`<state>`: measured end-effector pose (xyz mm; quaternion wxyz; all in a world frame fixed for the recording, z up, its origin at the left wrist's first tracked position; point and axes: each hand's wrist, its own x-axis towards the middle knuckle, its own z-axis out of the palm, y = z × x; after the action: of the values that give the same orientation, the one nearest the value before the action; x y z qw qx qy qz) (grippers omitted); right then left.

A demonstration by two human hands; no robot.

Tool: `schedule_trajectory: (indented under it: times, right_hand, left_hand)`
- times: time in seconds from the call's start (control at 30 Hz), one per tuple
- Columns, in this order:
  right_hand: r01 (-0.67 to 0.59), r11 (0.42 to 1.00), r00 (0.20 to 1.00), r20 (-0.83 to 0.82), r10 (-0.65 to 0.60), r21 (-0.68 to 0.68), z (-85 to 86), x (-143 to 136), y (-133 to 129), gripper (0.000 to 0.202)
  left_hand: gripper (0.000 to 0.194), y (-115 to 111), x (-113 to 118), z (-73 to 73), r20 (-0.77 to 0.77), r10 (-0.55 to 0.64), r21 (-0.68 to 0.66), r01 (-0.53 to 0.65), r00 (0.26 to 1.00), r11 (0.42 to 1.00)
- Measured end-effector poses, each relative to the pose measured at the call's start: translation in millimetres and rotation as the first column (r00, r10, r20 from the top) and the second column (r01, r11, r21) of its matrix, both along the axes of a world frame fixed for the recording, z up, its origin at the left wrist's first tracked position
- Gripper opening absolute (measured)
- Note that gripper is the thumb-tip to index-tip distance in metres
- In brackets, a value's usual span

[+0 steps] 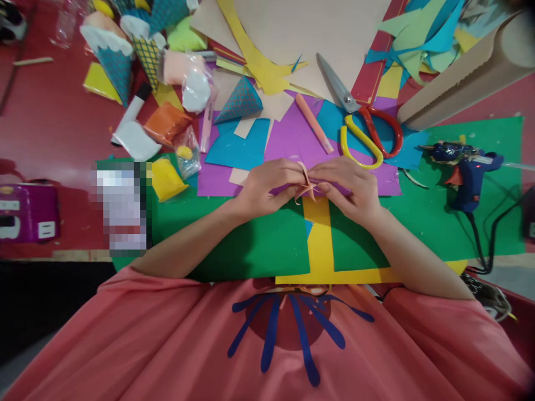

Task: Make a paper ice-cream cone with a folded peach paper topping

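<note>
A small pale pink paper piece (310,188) with several curled, pointed strips is between my two hands. My left hand (273,186) pinches its left side. My right hand (349,186) holds the other side between thumb and fingers. Both hands are over the front edge of a purple sheet (288,136), with green sheets (251,245) and a yellow strip (321,239) below. Beyond my right hand lie open scissors (349,101) with one red and one yellow handle. A peach-coloured marker (313,123) rests on the purple sheet.
Patterned paper cones (112,64), clay packets (167,123) and a pixelated rectangular object (125,209) are at the left. At the right are a blue glue gun (472,178) with its cord and a large cardboard roll (463,72). Paper scraps (418,39) lie at the back.
</note>
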<state>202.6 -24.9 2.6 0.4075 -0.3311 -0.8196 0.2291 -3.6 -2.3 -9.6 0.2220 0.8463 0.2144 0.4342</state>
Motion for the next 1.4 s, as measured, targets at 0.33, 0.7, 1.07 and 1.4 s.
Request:
schedule_trajectory:
  times: [0.33, 0.7, 1.07, 1.4]
  right_hand:
    - [-0.001, 0.998, 1.000, -0.018, 0.002, 0.067, -2.6, -2.6, 3.5, 0.010]
    - [-0.007, 0.996, 0.999, -0.039, 0.010, 0.088, -0.5, -2.2, -0.4, 0.008]
    - [0.021, 0.995, 0.996, -0.087, -0.012, 0.099, -0.6, -4.9, -2.4, 0.009]
    - [0.027, 0.987, 0.999, -0.027, -0.023, 0.159, -5.3, -3.2, -4.4, 0.012]
  left_hand:
    - [0.006, 1.7, -0.4, -1.8, -0.034, -0.025, 0.090, 0.028, 0.999, 0.996]
    - [0.010, 2.7, 0.3, -1.6, -0.046, -0.045, 0.118, 0.050, 0.998, 0.992]
    - [0.016, 1.4, -0.3, 2.0, -0.060, -0.013, 0.066, 0.017, 0.998, 0.998]
    - [0.021, -0.3, 0.3, -0.5, -0.108, 0.001, 0.065, 0.007, 0.994, 0.998]
